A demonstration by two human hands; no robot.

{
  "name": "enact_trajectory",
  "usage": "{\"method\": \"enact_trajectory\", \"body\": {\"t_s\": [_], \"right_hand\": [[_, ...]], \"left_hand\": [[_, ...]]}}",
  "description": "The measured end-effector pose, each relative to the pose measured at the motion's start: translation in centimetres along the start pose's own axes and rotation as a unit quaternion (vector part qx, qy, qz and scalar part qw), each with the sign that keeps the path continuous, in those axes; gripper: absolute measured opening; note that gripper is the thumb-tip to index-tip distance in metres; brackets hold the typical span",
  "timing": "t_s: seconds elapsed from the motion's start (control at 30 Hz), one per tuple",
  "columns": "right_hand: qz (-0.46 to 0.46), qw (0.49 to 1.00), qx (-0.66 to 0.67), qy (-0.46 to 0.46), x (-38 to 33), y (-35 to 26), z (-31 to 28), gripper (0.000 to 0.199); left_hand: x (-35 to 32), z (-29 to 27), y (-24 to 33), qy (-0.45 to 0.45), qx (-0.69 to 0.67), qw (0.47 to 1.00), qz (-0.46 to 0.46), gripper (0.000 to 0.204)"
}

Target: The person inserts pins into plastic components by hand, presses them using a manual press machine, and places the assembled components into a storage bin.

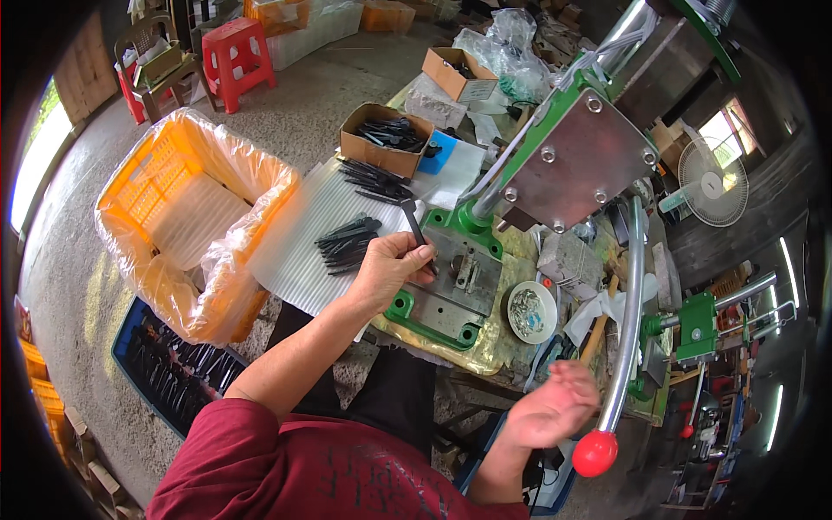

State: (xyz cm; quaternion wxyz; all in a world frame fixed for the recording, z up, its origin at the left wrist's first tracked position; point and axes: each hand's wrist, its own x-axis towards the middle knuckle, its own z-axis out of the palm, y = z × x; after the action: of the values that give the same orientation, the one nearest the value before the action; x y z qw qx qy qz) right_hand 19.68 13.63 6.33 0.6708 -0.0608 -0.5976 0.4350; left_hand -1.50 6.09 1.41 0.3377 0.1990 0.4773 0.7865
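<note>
My left hand (394, 269) pinches a slim black piece with a wider crosswise head (413, 218). Its lower end is over the metal fixture (468, 276) on the base of a green hand press (399, 305). My right hand (555, 406) is raised beside the press's steel lever (631, 321), left of the red ball knob (594, 453). Its fingers curl loosely, apart from the lever, with nothing visible in them. Similar black pieces lie in two bunches, a nearer pile (348, 245) and a farther pile (374, 179), on ribbed white foam sheeting (290, 251).
A cardboard box (388, 158) of black pieces stands behind the piles. Right of the press base is a white bowl (531, 312) of small parts. A plastic-lined orange crate (247, 290) stands left, above a blue tray (130, 355) of black pieces. A second press (696, 328) and a fan (712, 182) stand right.
</note>
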Motion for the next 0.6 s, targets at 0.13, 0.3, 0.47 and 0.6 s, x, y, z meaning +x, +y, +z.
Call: {"method": "enact_trajectory", "body": {"t_s": [0.13,0.3,0.47,0.6], "right_hand": [[0.12,0.992,0.013,-0.04,-3.7,1.9,0.3,0.023],[0.181,0.981,0.003,-0.066,-5.8,2.9,0.5,0.017],[0.214,0.974,-0.015,-0.079,-6.3,3.2,0.3,0.013],[0.23,0.969,-0.029,-0.085,-6.9,3.5,-0.2,0.012]], "left_hand": [[-0.8,-0.9,0.5,0.008,-0.038,0.999,-0.004,0.014],[-1.6,-2.4,1.0,0.013,0.023,0.999,0.025,0.014],[-2.4,-5.1,3.1,0.083,0.403,0.91,0.055,0.016],[-3.2,-6.7,3.0,0.08,0.544,0.813,0.19,0.019]]}}
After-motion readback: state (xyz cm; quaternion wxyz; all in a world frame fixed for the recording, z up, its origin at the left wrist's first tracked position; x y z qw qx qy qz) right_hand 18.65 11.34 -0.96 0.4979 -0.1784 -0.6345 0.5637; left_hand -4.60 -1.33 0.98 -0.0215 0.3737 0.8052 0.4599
